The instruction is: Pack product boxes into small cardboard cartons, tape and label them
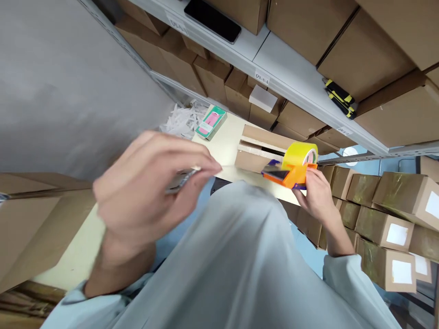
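My right hand (318, 192) grips an orange and dark blue tape dispenser (293, 176), which carries a roll of yellow packing tape (295, 154). Across from it, my left hand (151, 187) pinches the end of a thin see-through strip between thumb and fingertips. That strip of packing tape (242, 171) stretches level from my left fingertips to the dispenser's front end. Just behind the dispenser, a small cardboard box (253, 160) lies on the pale tabletop (222, 151), with a dark gap along its top. My left hand is partly blurred.
A green and pink packaged box (211, 122) stands near shredded white paper (183, 119). Overhead, a metal shelf (284, 59) holds cartons, a black phone (212, 19) and yellow-black cutters (339, 98). Taped cartons (373, 219) are stacked at right; an open carton (44, 224) is at left.
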`<state>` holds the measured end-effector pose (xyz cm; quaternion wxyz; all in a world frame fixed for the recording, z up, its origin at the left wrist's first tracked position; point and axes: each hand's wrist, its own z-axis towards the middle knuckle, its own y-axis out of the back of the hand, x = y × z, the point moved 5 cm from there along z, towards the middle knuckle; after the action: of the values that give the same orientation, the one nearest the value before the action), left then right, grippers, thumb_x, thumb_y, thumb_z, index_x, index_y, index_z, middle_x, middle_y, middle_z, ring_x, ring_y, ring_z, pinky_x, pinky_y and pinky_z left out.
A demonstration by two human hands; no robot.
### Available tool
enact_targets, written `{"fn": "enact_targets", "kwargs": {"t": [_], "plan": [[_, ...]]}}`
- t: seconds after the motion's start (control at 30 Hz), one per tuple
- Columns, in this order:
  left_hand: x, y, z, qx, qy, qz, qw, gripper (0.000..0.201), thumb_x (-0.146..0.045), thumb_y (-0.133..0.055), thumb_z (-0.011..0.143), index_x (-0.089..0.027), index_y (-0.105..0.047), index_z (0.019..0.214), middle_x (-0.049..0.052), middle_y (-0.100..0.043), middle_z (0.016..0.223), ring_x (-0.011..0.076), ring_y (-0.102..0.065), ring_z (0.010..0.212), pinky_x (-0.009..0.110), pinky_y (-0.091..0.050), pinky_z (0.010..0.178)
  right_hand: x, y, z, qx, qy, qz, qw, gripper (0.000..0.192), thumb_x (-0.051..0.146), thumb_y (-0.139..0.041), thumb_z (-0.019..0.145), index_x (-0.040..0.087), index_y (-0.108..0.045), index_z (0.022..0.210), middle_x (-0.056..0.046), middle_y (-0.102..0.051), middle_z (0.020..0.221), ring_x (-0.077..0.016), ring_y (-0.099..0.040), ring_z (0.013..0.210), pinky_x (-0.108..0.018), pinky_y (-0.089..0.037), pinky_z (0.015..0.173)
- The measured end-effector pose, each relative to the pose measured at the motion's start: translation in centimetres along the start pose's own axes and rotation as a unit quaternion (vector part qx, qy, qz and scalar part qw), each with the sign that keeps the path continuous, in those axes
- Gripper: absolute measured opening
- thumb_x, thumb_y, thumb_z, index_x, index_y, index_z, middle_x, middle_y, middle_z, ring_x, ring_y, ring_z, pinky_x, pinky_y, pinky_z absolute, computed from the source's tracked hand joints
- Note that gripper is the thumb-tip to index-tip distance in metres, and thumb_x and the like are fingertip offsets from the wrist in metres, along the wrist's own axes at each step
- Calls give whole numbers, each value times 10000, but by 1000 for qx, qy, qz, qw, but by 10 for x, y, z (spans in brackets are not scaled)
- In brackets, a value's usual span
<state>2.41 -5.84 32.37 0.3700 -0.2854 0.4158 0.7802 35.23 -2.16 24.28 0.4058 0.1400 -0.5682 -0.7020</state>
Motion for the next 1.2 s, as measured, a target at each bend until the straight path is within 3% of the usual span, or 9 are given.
{"fn": "enact_targets", "kwargs": {"t": [0.1,0.23,0.33,0.47,0.57,0.67,0.97,1.07,1.2], "plan": [[44,-8,-1,38,98,-41,994,69,-328,-793,965,-278,-794,917,-8,-826,931,196,-768,855,372,-661,845,-15,13,13,140,-32,89,986,381,551,-606,1139,213,-699,1286,-141,-804,1049,-317,-742,913,-456,-623,815],[117,-45,-12,101,308,-152,934,270,-487,-854,890,-227,-786,916,49,-794,885,226,-774,854,357,-674,848,-39,19,57,327,-100,180,922,513,675,-607,1116,221,-737,1314,-54,-776,899,-233,-674,724,-358,-548,707],[154,-67,-20,84,374,-208,900,302,-481,-887,848,-208,-784,928,54,-781,871,233,-783,867,395,-686,914,-59,9,94,399,-131,241,875,611,747,-657,1054,212,-767,1327,-53,-801,984,-231,-694,797,-343,-555,737],[184,-85,-29,65,429,-259,863,290,-418,-902,815,-181,-782,933,44,-774,867,207,-776,848,418,-692,964,-79,-20,123,471,-165,318,806,663,816,-731,962,215,-800,1233,-63,-816,1092,-256,-728,961,-356,-603,852],[203,-96,-37,60,466,-281,837,290,-394,-915,790,-172,-779,917,39,-771,864,192,-766,829,414,-691,972,-88,-40,130,503,-194,337,772,687,846,-781,901,213,-807,1170,-60,-816,1055,-249,-722,961,-349,-608,872],[221,-106,-44,57,487,-312,814,301,-393,-926,763,-165,-779,894,44,-770,877,184,-754,814,409,-688,957,-90,-51,136,517,-212,334,759,738,872,-800,862,208,-799,1183,-64,-817,1100,-247,-715,978,-346,-609,878],[271,-134,-52,100,532,-371,754,397,-441,-979,682,-160,-796,894,59,-786,894,184,-731,818,408,-663,951,-78,-54,152,542,-268,304,736,788,918,-748,867,185,-764,1157,-80,-793,1088,-250,-704,980,-353,-600,869],[284,-152,-61,122,558,-401,716,430,-435,-1010,621,-156,-798,870,57,-775,870,175,-706,801,374,-628,904,-76,-56,155,552,-284,291,728,789,914,-746,870,181,-756,1162,-69,-777,1061,-236,-691,939,-342,-589,841],[283,-180,-74,152,591,-444,656,490,-449,-1036,574,-146,-799,878,54,-755,855,154,-663,797,328,-571,844,-69,-56,160,556,-303,282,721,781,898,-747,876,172,-763,1165,-74,-774,1070,-226,-681,913,-333,-575,807]]}}
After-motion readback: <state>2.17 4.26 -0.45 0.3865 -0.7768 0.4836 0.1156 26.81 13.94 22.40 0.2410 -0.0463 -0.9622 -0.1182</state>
